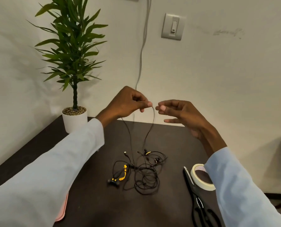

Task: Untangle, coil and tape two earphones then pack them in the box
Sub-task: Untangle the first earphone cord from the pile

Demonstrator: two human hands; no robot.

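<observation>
A tangle of thin black earphone cables [143, 174] with yellow accents lies in the middle of the dark table [90, 202]. A loop of one cable [150, 126] rises from the heap to my left hand [128, 102], which pinches it between thumb and fingers high above the table. My right hand [177, 112] hovers just to the right of that pinch, thumb and forefinger near each other; I cannot tell whether they touch the cable. A roll of masking tape [200, 176] lies at the right. No box is plainly visible.
Black scissors [198, 200] lie beside the tape near the table's right edge. A potted plant [74, 118] stands at the back left corner. A pink flat object [62, 210] peeks from under my left sleeve. The wall with a switch [173, 27] is close behind.
</observation>
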